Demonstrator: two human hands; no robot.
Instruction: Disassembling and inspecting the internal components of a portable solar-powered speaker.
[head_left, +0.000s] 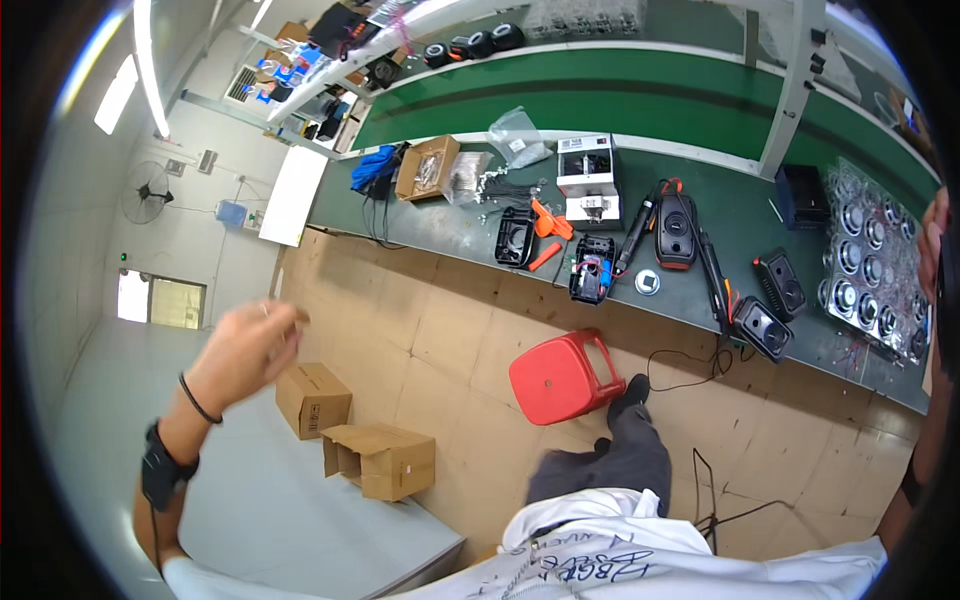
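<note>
My left hand (250, 350) is raised in the air over the floor at the left, away from the bench. Its fingers are loosely bent and apart, with nothing visible in them. At the far right rim my right hand (935, 235) shows only in part, its fingers bent against a dark edge that I cannot make out. Nearest to it on the bench is a clear plastic tray (835, 300) of round speaker drivers (872, 270). Black speaker housings (780, 283) lie beside the tray.
The green workbench (455, 235) carries an opened black casing (592, 268), an orange hand tool (550, 222), a black-and-orange device (676, 232), a white box (588, 180) and a carton of small parts (428, 168). A red stool (555, 380), cartons (380, 460) and cables (690, 370) are below.
</note>
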